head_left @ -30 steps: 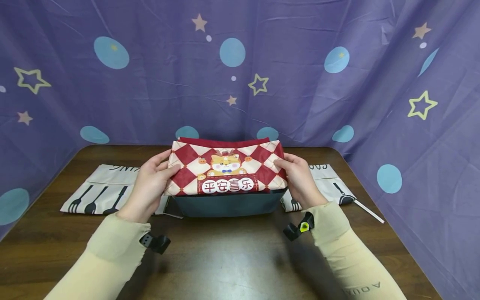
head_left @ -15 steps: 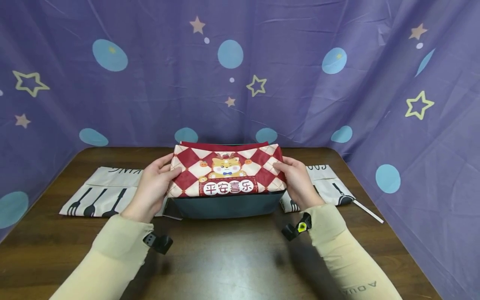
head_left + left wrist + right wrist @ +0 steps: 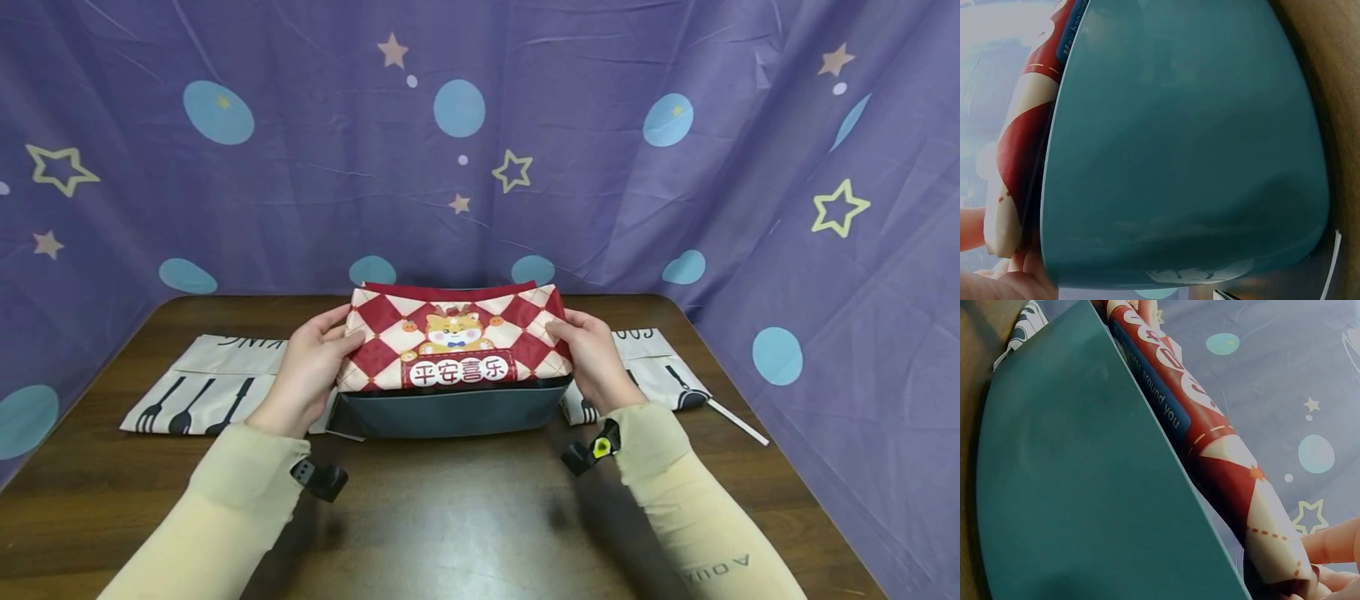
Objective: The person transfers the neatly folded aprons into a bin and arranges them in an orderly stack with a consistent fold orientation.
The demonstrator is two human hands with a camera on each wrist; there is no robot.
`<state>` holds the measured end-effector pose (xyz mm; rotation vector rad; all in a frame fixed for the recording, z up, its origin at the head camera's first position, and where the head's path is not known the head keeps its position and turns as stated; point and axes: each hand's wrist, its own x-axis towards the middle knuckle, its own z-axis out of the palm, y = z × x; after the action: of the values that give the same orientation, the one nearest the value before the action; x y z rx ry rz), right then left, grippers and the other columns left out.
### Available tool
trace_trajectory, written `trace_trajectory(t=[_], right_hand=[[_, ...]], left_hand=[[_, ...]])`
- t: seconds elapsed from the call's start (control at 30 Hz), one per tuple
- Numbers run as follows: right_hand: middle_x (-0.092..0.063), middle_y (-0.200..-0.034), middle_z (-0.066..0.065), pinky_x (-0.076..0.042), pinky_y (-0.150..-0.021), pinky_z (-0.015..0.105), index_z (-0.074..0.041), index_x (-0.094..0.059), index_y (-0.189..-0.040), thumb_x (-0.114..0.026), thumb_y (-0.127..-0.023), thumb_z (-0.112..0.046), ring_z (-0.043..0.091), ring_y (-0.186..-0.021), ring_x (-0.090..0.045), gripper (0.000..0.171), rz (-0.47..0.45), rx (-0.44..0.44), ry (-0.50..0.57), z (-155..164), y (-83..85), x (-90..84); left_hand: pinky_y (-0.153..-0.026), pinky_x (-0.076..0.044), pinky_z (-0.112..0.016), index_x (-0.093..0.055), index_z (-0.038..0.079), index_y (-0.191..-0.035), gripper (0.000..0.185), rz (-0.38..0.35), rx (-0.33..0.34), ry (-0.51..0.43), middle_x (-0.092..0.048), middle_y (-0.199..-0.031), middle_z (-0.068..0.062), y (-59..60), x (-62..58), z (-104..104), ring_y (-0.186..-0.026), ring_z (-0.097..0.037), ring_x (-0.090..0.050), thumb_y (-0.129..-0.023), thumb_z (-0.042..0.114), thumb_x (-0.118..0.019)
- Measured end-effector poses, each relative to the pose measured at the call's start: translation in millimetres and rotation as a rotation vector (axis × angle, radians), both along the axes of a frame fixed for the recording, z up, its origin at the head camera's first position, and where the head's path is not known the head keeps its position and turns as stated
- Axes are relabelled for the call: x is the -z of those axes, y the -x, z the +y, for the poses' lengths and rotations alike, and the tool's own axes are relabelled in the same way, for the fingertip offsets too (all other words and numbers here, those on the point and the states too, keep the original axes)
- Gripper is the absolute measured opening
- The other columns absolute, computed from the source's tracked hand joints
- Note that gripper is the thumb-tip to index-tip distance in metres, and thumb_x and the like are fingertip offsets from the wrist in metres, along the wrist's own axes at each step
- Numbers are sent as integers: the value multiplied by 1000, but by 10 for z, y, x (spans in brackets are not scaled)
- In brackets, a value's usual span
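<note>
"Cloth (image 3: 453, 333), folded, checked in red and cream, is what we spot first in the head view. Where is it?"

"Up at the mouth of the blue-green bin (image 3: 457, 414), which stands on the brown table (image 3: 450, 517). We see the left hand (image 3: 303, 367) pinching one end and the right hand (image 3: 596, 358) pinching the other, well apart, thumbs in front."

"And to the sides?"

"White fabric (image 3: 198, 383) with dark printed cutlery on the left, and a matching piece (image 3: 658, 362) on the right (each partly hidden behind an arm or hand)."

"In the left wrist view, we mostly get the bin's wall."

"Yes, with the cloth running along its rim; whether they touch, we cannot tell."

"And the right wrist view?"

"There we read 'around you' on the cloth's blue label (image 3: 1155, 387), the right hand's fingers holding the near end."
</note>
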<state>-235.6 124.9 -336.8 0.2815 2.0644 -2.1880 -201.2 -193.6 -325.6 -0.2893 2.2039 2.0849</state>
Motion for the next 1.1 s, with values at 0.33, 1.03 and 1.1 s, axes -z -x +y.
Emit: trace_trajectory(t=[0.33, 1.03, 1.1], right_hand=[[-53, -130, 19, -54, -73, 17, 6, -42, -144, -51, -95, -1, 13, -95, -58, 51, 12, 5, -12, -19, 29, 11], [-29, -160, 21, -32, -118, 48, 5, -23, -154, -53, -99, -11, 36, -146, -32, 64, 100, -149, -374, -33, -31, -15], [-31, -159, 22, -30, -120, 47, 5, -25, -153, -52, -100, -10, 36, -147, -32, 62, 111, -140, -348, -27, -41, -9]], left_hand=[[-84, -47, -11, -23, 7, -157, 59, -12, 4, -9, -31, -160, -12, 62, -38, 43, -132, -21, -42, -103, 18, -44], [-121, -28, -45, -10, 3, -158, 63, 59, 47, -3, -16, -165, -16, 91, -164, -24, -150, -31, -26, -107, 27, -38], [-121, -28, -44, -10, 4, -159, 63, 48, 52, -16, -16, -165, -14, 76, -167, -45, -150, -29, -26, -107, 28, -37]])
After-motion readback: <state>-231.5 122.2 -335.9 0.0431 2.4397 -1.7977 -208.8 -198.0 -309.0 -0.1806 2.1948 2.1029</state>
